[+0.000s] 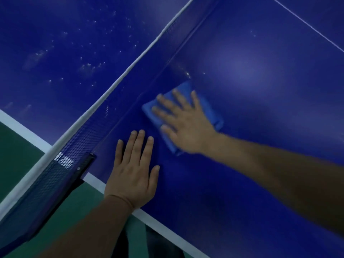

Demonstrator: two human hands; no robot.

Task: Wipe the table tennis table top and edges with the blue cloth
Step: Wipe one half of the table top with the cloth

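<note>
The blue table tennis table [260,90] fills most of the view. A folded blue cloth [208,110] lies flat on the near half, close to the net. My right hand [184,125] presses down on the cloth with straight, spread fingers and is motion-blurred. My left hand [133,175] rests flat on the table top just inside the white side line, fingers straight, beside the net post. White specks and smears dot the far half beyond the net [78,58]; a few specks [187,73] sit just ahead of the cloth.
The net [115,101] with its white top band runs diagonally from lower left to top centre. Its dark clamp post [81,168] grips the table's side edge. Green floor [14,146] lies beyond the white edge line [167,231]. A thin white centre line [307,28] crosses top right.
</note>
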